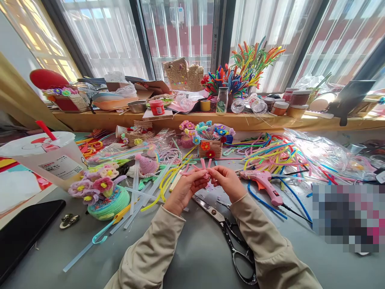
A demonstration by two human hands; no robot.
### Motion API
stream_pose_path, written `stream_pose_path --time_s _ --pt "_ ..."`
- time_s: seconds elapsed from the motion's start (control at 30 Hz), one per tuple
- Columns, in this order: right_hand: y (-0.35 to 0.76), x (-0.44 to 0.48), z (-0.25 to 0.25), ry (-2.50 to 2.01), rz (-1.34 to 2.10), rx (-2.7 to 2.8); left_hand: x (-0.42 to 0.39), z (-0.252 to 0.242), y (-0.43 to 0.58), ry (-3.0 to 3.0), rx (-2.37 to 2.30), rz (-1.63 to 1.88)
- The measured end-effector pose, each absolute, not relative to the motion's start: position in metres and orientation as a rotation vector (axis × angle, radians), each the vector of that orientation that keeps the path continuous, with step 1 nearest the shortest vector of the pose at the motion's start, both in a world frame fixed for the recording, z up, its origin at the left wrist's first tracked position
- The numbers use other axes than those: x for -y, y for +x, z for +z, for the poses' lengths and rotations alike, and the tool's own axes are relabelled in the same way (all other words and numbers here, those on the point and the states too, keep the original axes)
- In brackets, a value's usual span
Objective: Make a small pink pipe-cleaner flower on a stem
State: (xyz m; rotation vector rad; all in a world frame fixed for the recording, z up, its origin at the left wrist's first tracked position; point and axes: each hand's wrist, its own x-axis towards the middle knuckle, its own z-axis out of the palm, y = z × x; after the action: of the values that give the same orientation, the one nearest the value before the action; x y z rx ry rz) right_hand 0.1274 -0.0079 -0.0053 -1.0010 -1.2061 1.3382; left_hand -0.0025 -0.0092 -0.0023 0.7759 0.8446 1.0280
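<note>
My left hand (185, 188) and my right hand (227, 181) meet over the grey table (192, 249), both pinched on a small pink pipe-cleaner piece (205, 167) whose short ends stick up between the fingertips. Black-handled scissors (228, 233) lie on the table just below my right wrist. A pink glue gun (263, 182) rests to the right of my right hand, its black cord trailing right. Yellow and clear strips (156, 186) lie to the left of my left hand.
Loose coloured pipe cleaners (270, 154) pile up at right. A small basket of flowers (209, 140) stands behind my hands. At left are a drink cup with a red straw (49, 158), a green flower pot piece (104, 194) and a black phone (25, 230). The window ledge (192, 118) holds jars and boxes.
</note>
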Motion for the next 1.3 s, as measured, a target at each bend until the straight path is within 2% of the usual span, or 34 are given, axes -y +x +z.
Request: stream_pose_path --time_s 0.27,0.47,0.57,0.67,0.83,0.93,1.1,1.3 --pt "0.126 0.011 -0.003 -0.993 1.595 0.942 0.01 -0.001 0.0 0.859 -0.889 1.093" --pt "0.129 0.007 -0.008 -0.915 1.93 0.647 0.01 0.002 0.003 1.199 -0.997 1.239" --pt "0.131 0.007 -0.008 -0.906 1.939 0.707 0.01 0.002 0.003 1.205 -0.996 1.252" --pt "0.133 0.008 -0.007 -1.009 1.642 0.98 0.01 0.002 0.0 1.049 -0.949 1.215" --pt "0.137 0.01 -0.005 -1.11 0.57 1.623 0.009 0.001 -0.003 0.836 -0.926 1.135" --pt "0.137 0.012 -0.006 -1.057 0.161 1.86 0.009 0.001 -0.003 0.785 -0.89 1.102" --pt "0.136 0.015 -0.006 -1.075 -0.187 1.963 0.009 0.0 -0.003 0.744 -0.867 1.076" --pt "0.136 0.016 -0.008 -1.08 -0.367 2.031 0.009 -0.001 -0.004 0.764 -0.852 1.07"
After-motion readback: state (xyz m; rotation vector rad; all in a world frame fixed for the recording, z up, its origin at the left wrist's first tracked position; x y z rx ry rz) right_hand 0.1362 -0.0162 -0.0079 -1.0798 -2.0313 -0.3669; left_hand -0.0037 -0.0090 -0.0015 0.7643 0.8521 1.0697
